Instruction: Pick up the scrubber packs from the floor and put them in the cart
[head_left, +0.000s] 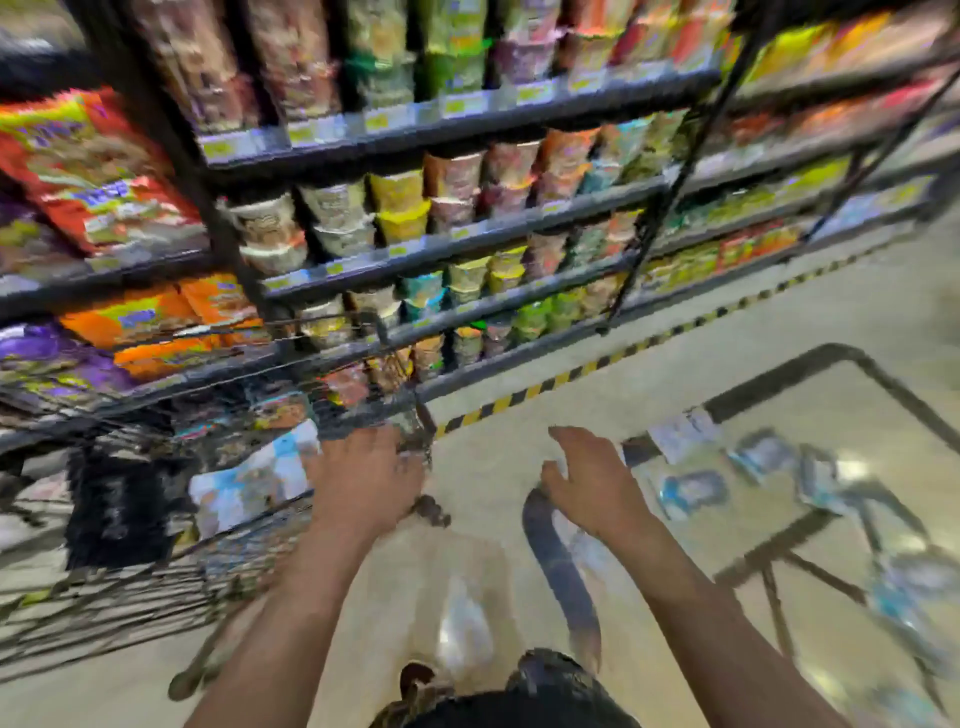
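The left hand (363, 467) is laid, fingers spread, on the cart (156, 587) rim, steadying it (likely). The right hand (587, 483) hangs released above the floor, holding nothing. Blurred packs (696, 491) lie just right of it.

No text can be read anywhere, since motion blur smears every printed surface. The yellow price tags (376, 120) along the shelf edges at twelve o'clock show only blank colour, and the printing on the snack bags (98, 171) at ten o'clock and the cup noodle tubs (400, 205) near the centre is reduced to coloured smudges. The white label (680, 434) on the black frame at four o'clock is likewise illegible.
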